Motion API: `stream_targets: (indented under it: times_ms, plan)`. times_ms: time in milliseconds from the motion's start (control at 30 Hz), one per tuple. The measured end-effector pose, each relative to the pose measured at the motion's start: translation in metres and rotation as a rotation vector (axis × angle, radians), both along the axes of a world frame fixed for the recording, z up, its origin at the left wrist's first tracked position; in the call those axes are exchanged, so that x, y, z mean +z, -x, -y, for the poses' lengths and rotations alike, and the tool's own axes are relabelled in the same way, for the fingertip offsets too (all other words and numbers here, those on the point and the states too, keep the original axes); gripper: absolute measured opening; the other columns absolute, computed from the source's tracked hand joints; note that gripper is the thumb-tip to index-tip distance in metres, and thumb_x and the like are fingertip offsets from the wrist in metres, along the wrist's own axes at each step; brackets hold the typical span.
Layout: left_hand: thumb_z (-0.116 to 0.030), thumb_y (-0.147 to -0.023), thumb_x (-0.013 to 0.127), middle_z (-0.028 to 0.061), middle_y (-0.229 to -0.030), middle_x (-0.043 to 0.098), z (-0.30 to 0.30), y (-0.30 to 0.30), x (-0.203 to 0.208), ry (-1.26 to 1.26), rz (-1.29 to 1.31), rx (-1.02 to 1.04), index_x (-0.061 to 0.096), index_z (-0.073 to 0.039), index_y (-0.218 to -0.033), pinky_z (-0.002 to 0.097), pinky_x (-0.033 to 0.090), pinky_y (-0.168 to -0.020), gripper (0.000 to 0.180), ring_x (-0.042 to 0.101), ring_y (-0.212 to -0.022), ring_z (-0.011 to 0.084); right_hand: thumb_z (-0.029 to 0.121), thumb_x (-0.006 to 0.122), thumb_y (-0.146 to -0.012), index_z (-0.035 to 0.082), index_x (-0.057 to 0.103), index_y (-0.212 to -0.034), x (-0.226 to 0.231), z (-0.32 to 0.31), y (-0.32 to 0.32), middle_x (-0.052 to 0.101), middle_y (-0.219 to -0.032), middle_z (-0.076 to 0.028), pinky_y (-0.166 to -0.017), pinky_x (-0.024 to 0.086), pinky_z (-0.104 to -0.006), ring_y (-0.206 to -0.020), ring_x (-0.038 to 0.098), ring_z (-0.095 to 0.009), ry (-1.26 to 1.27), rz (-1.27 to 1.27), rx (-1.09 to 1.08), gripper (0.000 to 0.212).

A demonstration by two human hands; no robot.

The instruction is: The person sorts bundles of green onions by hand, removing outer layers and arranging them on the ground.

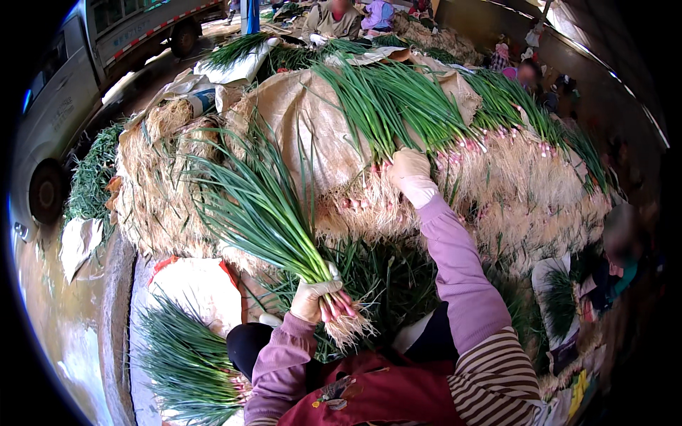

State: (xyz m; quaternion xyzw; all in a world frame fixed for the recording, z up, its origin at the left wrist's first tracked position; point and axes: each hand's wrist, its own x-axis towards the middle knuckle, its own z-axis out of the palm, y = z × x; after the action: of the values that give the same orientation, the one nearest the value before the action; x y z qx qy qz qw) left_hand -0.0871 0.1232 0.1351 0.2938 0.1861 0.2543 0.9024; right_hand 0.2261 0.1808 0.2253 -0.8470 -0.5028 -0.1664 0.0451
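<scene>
One leafy bundle of green onions with pinkish bulbs (188, 362) lies at lower left, just beside a flat white sack with red edging (202, 291) (whether it holds anything, I cannot tell). The left hand (309, 300), in a cream glove, has its fingers wrapped around a second bundle, long green onions with pink bulbs and stringy roots (284, 227), tilted with leaves up and leftward. Farther off, the right hand (412, 172), gloved alike, touches the stem ends of green onions laid on the heap (366, 106); its fingertips are hidden, so their spread is unclear. Wrinkled beige sackcloth (295, 117) partly covers the broad heap of pale-rooted onions (515, 170). Beyond, at left, stands a pale truck with a cargo bed (135, 46), contents hard to make out.
</scene>
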Motion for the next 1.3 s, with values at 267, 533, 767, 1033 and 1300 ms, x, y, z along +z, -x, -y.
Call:
stream_targets:
  times_ms: [267,533,767,1033,1300]
  plan:
    - [0.008,-0.072,0.056,0.0198,-0.101,0.06,0.01,-0.015,-0.001,0.101,0.096,-0.033,0.049,0.002,-0.105,0.0331,0.052,-0.042,0.035,0.064,-0.058,0.0283,0.012,0.059,-0.084,-0.001,0.058,-0.084,-0.048,0.142,0.111,0.056,-0.074,-0.006,-0.062,0.043,-0.0261,-0.069,0.054,-0.011,-0.153,-1.1,0.517,0.014]
    - [0.002,-0.073,0.058,0.0178,-0.072,0.06,0.02,-0.036,-0.017,-0.019,0.023,-0.06,0.048,0.007,-0.106,0.0322,0.053,-0.042,0.035,0.061,-0.051,0.025,0.03,0.06,-0.087,-0.001,0.062,-0.089,-0.068,0.132,0.111,0.06,-0.076,0.0,-0.06,0.042,-0.0257,-0.068,0.051,-0.007,-0.161,-1.575,0.352,0.031]
    - [0.003,-0.074,0.059,0.0148,-0.061,0.059,0.028,-0.036,-0.027,0.002,-0.108,0.134,0.053,0.006,-0.089,0.0319,0.047,-0.035,0.017,0.057,-0.041,0.026,0.023,0.054,-0.085,0.002,0.058,-0.081,-0.081,0.131,0.144,0.06,-0.073,-0.02,-0.061,0.045,-0.0436,-0.069,0.058,-0.039,-0.131,-0.914,0.304,0.022]
    - [0.005,-0.071,0.058,0.0101,-0.082,0.057,0.024,-0.016,-0.009,0.121,0.114,-0.017,0.046,-0.004,-0.106,0.0376,0.053,-0.042,0.037,0.064,-0.06,0.0306,0.027,0.057,-0.082,0.0,0.061,-0.083,-0.084,0.117,0.091,0.06,-0.075,-0.021,-0.069,0.045,-0.0444,-0.077,0.059,-0.037,0.289,-0.623,0.318,0.028]
    - [-0.008,-0.078,0.059,0.0181,-0.061,0.059,0.009,-0.021,-0.011,0.076,-0.04,-0.05,0.049,0.004,-0.094,0.0308,0.048,-0.038,0.022,0.06,-0.047,0.0296,0.022,0.056,-0.083,0.004,0.063,-0.089,0.01,0.027,0.011,0.064,-0.076,-0.016,-0.06,0.046,-0.0413,-0.066,0.06,-0.033,-0.366,-0.191,0.12,0.021]
